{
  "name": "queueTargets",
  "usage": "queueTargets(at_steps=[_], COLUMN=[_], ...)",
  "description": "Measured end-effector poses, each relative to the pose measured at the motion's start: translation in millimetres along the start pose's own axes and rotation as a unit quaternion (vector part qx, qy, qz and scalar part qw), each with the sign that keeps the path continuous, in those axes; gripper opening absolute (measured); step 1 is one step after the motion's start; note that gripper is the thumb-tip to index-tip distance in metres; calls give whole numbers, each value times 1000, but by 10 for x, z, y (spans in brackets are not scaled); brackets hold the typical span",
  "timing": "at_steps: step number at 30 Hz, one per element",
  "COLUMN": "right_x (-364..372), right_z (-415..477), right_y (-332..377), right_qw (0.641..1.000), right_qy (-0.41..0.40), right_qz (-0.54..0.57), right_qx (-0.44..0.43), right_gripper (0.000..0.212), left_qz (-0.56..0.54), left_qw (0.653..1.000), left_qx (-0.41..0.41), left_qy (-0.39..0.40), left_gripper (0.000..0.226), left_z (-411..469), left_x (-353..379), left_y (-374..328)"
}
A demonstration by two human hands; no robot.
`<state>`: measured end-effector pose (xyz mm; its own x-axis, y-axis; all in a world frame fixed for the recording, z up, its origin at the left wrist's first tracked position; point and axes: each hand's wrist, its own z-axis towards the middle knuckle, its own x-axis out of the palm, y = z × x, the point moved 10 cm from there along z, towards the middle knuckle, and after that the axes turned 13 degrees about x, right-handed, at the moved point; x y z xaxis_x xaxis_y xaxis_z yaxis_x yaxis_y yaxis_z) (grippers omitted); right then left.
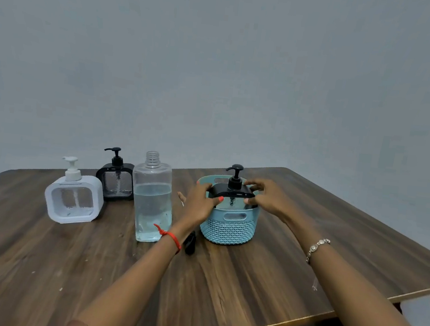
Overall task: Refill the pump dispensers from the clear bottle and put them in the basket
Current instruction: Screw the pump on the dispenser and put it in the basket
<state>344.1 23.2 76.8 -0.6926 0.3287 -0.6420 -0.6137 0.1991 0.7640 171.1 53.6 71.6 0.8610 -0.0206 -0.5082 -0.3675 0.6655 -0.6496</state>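
A black pump dispenser [233, 191] sits partly down inside the light blue basket [228, 228]. My left hand [200, 203] grips its left side, thumb across the front. Its right shoulder is pinched by my right hand [266, 197]. To the left stands the clear bottle [151, 198], uncapped and roughly two-thirds full of clear liquid. A second black pump dispenser [116, 181] and a white pump dispenser [73, 199] stand further left on the table.
The wooden table [222, 283] has its right edge and front right corner close to my right arm. A small black cap [190, 244] lies beside the bottle, partly behind my left wrist. A plain grey wall is behind.
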Motion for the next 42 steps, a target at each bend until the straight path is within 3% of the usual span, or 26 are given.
queueTargets(at_steps=[10,13,15,18,21,25,30,32,36,42], right_x=[4,26,50,47,40,59,99,104,110,132], right_z=[-83,-115,-117,-150,-195,-141,-149,-138,-86,-68], right_y=[-28,-18,-18,1,40,-117,-235,-253,-255,-238], right_qw=[996,996,998,999,997,992,986,986,987,990], right_qy=[-38,-32,-23,-7,-1,-44,-47,-45,-39,-20], right_qz=[-80,-80,-60,-27,55,84,100,107,106,92], right_qx=[18,22,27,42,53,84,121,123,112,103], right_gripper=[50,49,47,39,33,31,34,35,36,42], left_qz=[38,38,52,39,11,-75,-113,-120,-108,-118], left_qw=[999,999,997,997,998,994,988,986,989,986], left_qx=[-14,-20,-23,-20,-15,-44,-94,-104,-93,-111], left_qy=[22,30,46,57,67,59,41,41,41,25], left_gripper=[28,9,28,6,44,62,108,109,91,90], left_z=[-93,-94,-100,-103,-84,-148,-143,-152,-295,-299], left_x=[-29,-28,-4,36,139,238,419,456,340,380], left_y=[-33,-33,-19,-4,51,118,426,451,99,99])
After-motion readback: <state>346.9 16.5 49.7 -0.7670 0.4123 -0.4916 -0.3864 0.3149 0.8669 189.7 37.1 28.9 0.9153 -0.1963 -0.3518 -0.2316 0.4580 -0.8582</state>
